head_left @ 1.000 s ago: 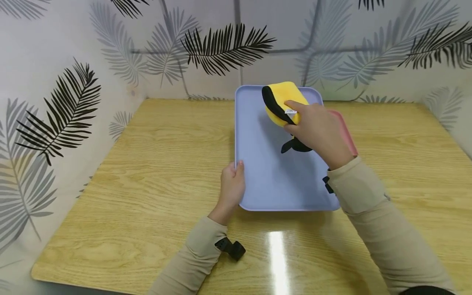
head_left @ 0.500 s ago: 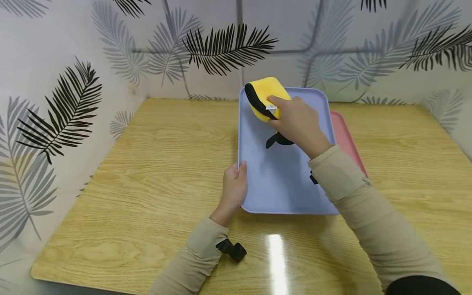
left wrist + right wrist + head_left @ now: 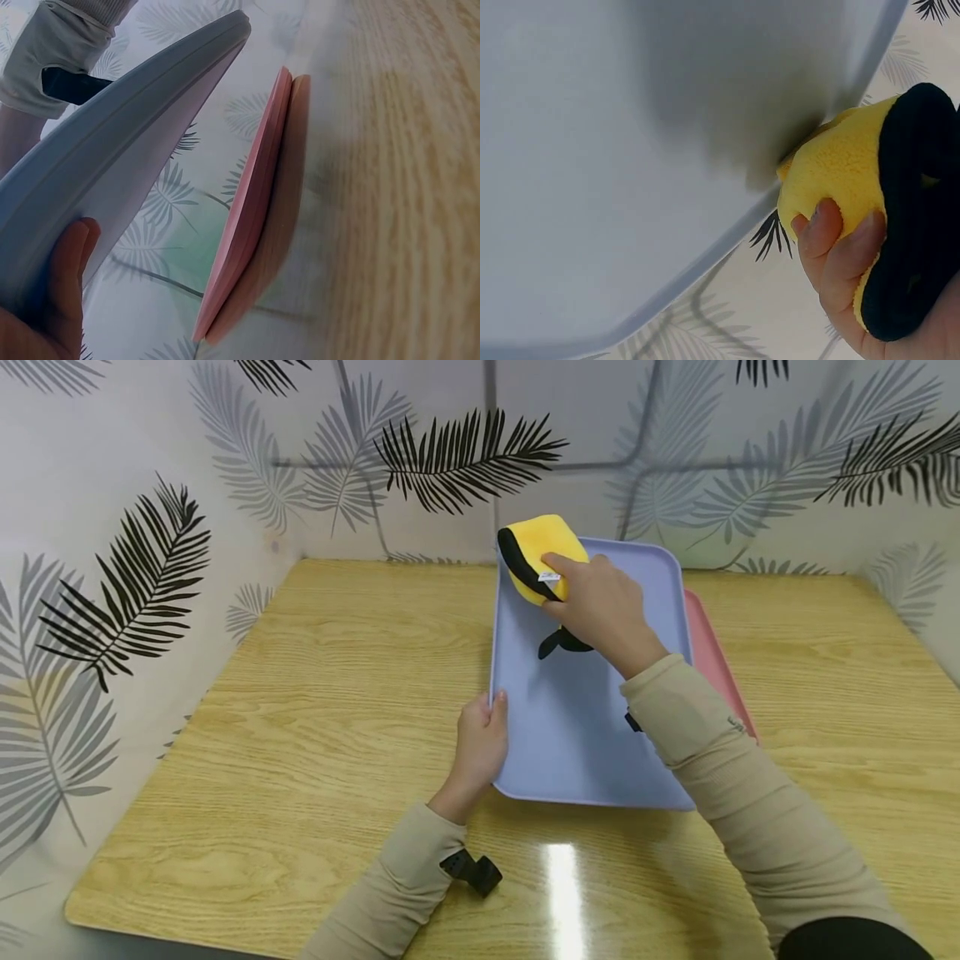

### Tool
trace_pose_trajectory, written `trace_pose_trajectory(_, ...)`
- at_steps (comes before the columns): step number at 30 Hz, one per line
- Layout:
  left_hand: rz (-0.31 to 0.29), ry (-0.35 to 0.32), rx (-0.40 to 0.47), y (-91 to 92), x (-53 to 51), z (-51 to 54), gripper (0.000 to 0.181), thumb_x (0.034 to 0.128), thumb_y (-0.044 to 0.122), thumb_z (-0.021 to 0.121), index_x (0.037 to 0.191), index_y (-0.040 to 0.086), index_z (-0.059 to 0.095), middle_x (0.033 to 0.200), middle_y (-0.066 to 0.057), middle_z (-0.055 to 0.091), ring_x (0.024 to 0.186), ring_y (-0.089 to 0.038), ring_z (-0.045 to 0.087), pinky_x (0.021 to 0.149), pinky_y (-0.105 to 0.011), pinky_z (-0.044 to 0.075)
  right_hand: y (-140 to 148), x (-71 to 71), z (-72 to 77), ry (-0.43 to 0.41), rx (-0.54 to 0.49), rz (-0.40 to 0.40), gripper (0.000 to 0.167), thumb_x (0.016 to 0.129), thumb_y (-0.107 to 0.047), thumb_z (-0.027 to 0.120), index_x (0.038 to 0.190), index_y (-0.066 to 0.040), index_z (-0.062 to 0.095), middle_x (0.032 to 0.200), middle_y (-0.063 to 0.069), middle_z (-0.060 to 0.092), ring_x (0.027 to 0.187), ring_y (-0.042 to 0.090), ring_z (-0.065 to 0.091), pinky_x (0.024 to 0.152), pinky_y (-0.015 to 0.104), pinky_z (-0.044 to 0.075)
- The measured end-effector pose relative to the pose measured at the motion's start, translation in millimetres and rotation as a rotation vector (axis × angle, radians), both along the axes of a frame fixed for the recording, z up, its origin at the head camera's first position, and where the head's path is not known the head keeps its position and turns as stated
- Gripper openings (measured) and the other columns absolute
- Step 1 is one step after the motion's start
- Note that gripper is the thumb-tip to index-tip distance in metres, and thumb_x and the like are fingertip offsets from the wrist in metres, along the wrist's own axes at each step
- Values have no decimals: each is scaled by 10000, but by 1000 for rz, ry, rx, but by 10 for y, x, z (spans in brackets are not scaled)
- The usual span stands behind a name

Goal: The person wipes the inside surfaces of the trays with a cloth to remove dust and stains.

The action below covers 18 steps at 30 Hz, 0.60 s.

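Observation:
My left hand (image 3: 480,743) grips the left rim of a blue tray (image 3: 592,760); the left wrist view shows the tray (image 3: 127,142) tilted and raised off the table, with fingers (image 3: 71,262) curled on its edge. My right hand (image 3: 603,610) pinches a soft yellow and black plush or cloth (image 3: 551,539) above the tray's far left corner. In the right wrist view, fingers (image 3: 825,229) press into the yellow fabric (image 3: 840,165), which lies against the tray's rim. A black flap (image 3: 551,643) hangs below the right hand. Whether it belongs to the same thing, I cannot tell.
A pink tray (image 3: 712,652) lies on the wooden table (image 3: 300,735) to the right of the blue tray, partly hidden by it and the right sleeve. A wall with leaf prints (image 3: 465,460) stands behind the table.
My right hand has moved left with the yellow and black thing to the tray's far left corner. The blue tray has shifted slightly right and turned a little, and more of the pink tray shows.

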<state>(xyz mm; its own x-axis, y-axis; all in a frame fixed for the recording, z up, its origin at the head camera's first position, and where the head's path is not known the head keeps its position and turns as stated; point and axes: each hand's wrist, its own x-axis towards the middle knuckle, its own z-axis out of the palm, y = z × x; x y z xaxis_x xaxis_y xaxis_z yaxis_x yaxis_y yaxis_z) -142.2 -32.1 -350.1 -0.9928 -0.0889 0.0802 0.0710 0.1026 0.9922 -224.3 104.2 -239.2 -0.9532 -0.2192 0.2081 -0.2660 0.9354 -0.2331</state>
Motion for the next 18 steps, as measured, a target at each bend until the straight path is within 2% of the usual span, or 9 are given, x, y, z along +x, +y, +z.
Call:
trace_pose_trajectory(9, -47, 61, -35, 36, 30, 4, 279, 950, 75, 395, 899, -137, 570, 651, -142, 552, 529, -129, 489, 452, -231, 415, 22, 11, 34, -18, 35, -33, 531, 832, -262, 582, 1331, -176, 420, 1004, 244, 493, 754, 328, 486, 529, 434, 432)
trace_pose_trajectory(18, -58, 75, -78, 50, 48, 27, 276, 950, 78, 406, 829, -119, 557, 559, -22, 436, 456, -100, 413, 400, -228, 354, 64, 14, 40, -21, 48, -44, 528, 835, -270, 592, 1326, -177, 419, 1029, 261, 489, 727, 338, 494, 521, 437, 431)
